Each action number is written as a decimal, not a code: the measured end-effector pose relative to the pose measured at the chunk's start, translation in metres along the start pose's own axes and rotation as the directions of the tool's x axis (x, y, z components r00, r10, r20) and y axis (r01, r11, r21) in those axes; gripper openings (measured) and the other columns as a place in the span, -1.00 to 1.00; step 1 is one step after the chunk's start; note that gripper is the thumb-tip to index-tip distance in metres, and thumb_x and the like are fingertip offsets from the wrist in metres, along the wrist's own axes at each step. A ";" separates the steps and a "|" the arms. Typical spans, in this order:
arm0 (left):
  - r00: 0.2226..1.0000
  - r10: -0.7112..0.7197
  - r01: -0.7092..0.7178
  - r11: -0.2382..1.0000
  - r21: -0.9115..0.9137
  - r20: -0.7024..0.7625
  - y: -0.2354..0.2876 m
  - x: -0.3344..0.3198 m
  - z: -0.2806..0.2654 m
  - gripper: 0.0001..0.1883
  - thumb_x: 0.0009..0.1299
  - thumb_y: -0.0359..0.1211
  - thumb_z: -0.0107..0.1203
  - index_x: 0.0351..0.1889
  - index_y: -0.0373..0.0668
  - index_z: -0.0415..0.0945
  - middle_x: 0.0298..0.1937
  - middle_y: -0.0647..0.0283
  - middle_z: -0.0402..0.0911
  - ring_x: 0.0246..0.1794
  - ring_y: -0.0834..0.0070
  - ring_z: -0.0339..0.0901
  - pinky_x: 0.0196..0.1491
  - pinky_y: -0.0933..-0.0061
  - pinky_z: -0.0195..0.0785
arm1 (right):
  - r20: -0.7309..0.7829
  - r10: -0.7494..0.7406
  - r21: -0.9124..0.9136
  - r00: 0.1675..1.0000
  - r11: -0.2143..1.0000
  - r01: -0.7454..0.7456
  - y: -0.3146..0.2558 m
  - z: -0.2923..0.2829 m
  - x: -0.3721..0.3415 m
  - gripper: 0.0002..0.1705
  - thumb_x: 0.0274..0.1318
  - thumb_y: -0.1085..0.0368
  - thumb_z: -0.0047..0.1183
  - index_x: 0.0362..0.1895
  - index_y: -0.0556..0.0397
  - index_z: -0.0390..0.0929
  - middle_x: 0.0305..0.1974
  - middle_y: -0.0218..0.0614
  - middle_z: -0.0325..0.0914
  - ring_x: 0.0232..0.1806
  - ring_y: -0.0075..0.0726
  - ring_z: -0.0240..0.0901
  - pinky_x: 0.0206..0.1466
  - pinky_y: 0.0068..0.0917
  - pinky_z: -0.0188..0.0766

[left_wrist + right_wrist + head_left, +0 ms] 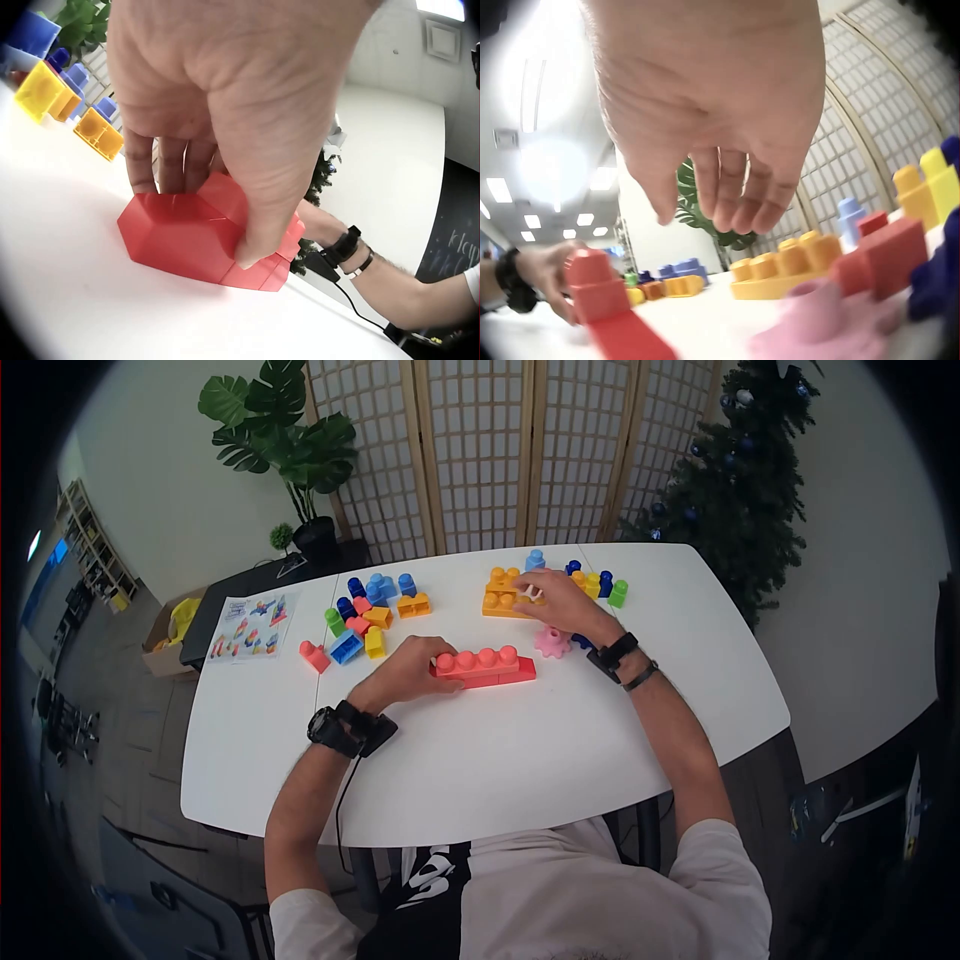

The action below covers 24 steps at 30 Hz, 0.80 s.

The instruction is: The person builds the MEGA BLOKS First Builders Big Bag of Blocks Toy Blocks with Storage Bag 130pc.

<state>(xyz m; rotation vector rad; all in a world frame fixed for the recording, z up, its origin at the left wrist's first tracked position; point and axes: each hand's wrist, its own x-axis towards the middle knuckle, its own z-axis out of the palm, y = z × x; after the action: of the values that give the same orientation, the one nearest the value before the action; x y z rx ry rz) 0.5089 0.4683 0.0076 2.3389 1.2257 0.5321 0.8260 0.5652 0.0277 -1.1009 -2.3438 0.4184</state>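
Note:
My left hand (412,668) grips the left end of a red toy-block assembly (490,670), a row of studs on a base with sloped ends, low at the tabletop. In the left wrist view the thumb presses the near side of the red blocks (180,229), with the fingers behind. My right hand (568,605) hovers over the orange blocks (505,605), fingers loosely bent and nothing between them in the right wrist view. Below it there are a red block (889,259) and a pink gear-shaped piece (817,322); the head view hides that red block behind the hand.
Left of centre lies a loose group of blocks, including a blue block (346,648) and a yellow block (375,643). A single red block (314,656) and a picture sheet (250,628) lie further left. Behind the right hand stand a green block (618,594) and several others.

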 end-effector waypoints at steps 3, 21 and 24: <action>0.999 0.011 -0.010 1.000 -0.014 0.035 0.002 0.001 0.003 -0.46 0.25 -0.20 0.58 0.07 -0.37 0.73 -0.08 0.02 0.78 -0.14 0.20 0.73 -0.05 0.31 0.62 | -0.043 -0.067 -0.183 0.997 0.981 0.058 0.045 0.017 0.000 -0.57 0.16 0.23 0.38 0.05 0.23 0.73 -0.05 -0.03 0.77 0.05 0.10 0.69 0.20 -0.10 0.61; 0.996 0.087 -0.087 0.996 -0.030 0.001 0.004 0.003 0.013 -0.45 0.25 -0.19 0.60 0.07 -0.35 0.71 -0.11 0.06 0.77 -0.17 0.26 0.73 -0.06 0.32 0.63 | 0.150 -0.132 -0.055 0.980 0.988 0.141 0.006 0.046 0.021 -0.56 0.11 0.25 0.41 0.06 0.19 0.72 0.07 -0.04 0.72 0.18 0.08 0.62 0.27 -0.14 0.54; 0.994 0.102 -0.102 0.995 -0.018 -0.029 0.014 -0.001 0.005 -0.47 0.32 -0.16 0.56 0.12 -0.32 0.72 -0.08 0.07 0.79 -0.16 0.27 0.74 -0.07 0.33 0.63 | 0.071 -0.145 -0.017 0.987 0.989 0.146 0.003 0.039 0.012 -0.53 0.19 0.18 0.41 0.11 0.17 0.71 0.12 -0.06 0.72 0.19 0.05 0.62 0.26 -0.15 0.55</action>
<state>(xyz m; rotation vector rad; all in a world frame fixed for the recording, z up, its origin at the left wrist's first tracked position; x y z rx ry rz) 0.5199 0.4596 0.0112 2.3950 1.1129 0.6095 0.7991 0.5742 -0.0017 -0.9313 -2.4764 0.3830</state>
